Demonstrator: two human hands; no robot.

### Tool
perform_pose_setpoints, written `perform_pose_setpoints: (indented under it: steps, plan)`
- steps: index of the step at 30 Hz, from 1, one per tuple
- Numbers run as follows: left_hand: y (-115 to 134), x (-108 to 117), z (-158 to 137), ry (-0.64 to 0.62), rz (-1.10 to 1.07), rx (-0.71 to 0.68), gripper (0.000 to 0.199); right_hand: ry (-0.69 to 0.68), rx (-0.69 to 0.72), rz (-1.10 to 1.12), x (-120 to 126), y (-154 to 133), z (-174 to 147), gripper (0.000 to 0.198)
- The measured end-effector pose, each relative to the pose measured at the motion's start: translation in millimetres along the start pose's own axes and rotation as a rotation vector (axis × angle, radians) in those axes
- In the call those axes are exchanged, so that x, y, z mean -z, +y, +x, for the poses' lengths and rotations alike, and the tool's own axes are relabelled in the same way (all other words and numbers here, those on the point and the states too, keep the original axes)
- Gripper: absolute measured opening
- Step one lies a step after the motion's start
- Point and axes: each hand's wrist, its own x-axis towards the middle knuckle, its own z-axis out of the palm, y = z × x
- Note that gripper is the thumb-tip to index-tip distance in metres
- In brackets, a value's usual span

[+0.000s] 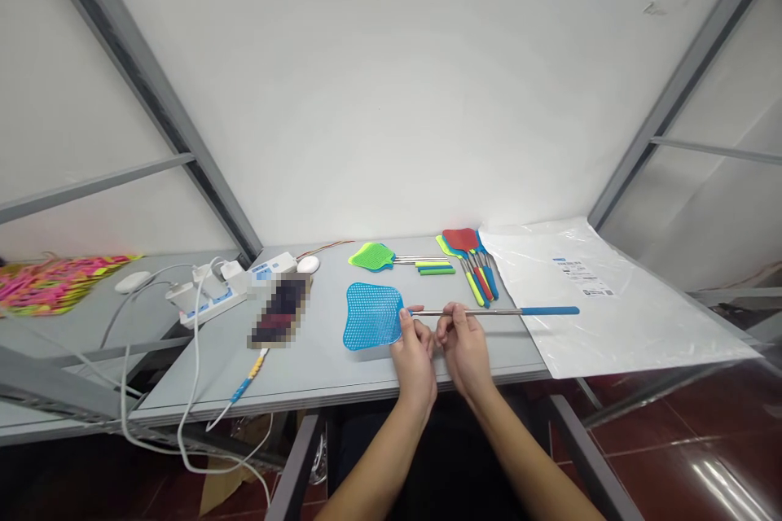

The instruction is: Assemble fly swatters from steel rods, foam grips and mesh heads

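Observation:
A blue fly swatter (pixel 372 316) with a perforated head, a thin metal shaft and a blue grip lies across both my hands, its head to the left. My left hand (pixel 415 354) pinches it where the head meets the shaft. Further right along the metal shaft, my right hand (pixel 464 346) closes thumb and fingers on it. Behind lie green and yellow-green swatter heads (pixel 372 256) on metal shafts, with loose coloured grips (pixel 436 269) beside them. To their right is a pile of short swatters with red, blue and yellow-green heads (pixel 461 240).
A white plastic mailer bag (pixel 611 309) with a label covers the table's right side. At left are a blurred phone (pixel 281 311), white power strips (pixel 220 297) and trailing cables (pixel 195 374). Pink and yellow items (pixel 61 281) lie far left. Metal frame posts (pixel 201 171) flank the grey table.

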Motion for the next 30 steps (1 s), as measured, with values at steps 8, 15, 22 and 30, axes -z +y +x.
perform_pose_setpoints:
  steps: [8,15,22,30]
  plan:
    - [11.8,14.0,15.8,0.057,-0.113,-0.003,0.033,-0.107,-0.089,-0.021,0.3,6.4,-14.7,0.028]
    - [44.1,40.2,51.5,0.159,-0.154,-0.141,0.030,0.123,-0.054,0.129,29.7,-13.3,2.9,0.022]
    - [53.9,52.4,61.9,0.220,-0.172,-0.113,0.035,0.146,-0.033,0.103,29.8,-12.9,2.5,0.020]
    - [47.2,41.1,52.9,0.238,-0.149,-0.127,0.038,0.098,-0.024,0.092,25.8,-11.0,-0.8,0.021]
